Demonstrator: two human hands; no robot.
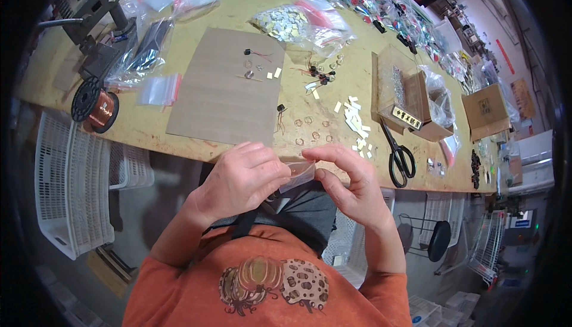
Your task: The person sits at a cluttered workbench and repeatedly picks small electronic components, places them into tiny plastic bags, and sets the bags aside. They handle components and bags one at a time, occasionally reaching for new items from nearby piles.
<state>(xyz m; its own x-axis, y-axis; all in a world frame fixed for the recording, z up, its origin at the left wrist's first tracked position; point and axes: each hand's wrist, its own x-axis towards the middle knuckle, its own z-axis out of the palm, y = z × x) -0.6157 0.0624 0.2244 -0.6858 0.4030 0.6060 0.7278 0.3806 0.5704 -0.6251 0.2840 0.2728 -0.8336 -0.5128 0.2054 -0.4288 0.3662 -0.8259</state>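
A small clear plastic bag (300, 175) is stretched between my two hands, just off the near edge of the table. My left hand (250, 173) is closed, its fingers pinching the bag's left side. The thumb and forefinger of my right hand (351, 181) grip the other side near the top edge. Whatever lies inside the bag is too small to make out. Just beyond my hands are several copper wire rings (307, 131) and a black part with thin red leads (281, 109). A brown cardboard sheet (220, 97) lies beyond my left hand, with small parts on it.
Black-handled scissors (399, 160) and small pale yellow pieces (354, 121) lie to the right, near a clear box of small metal parts (393, 85). A copper wire spool (95, 106) and flat zip bags (159, 90) are at left. White plastic crates (71, 190) stand below.
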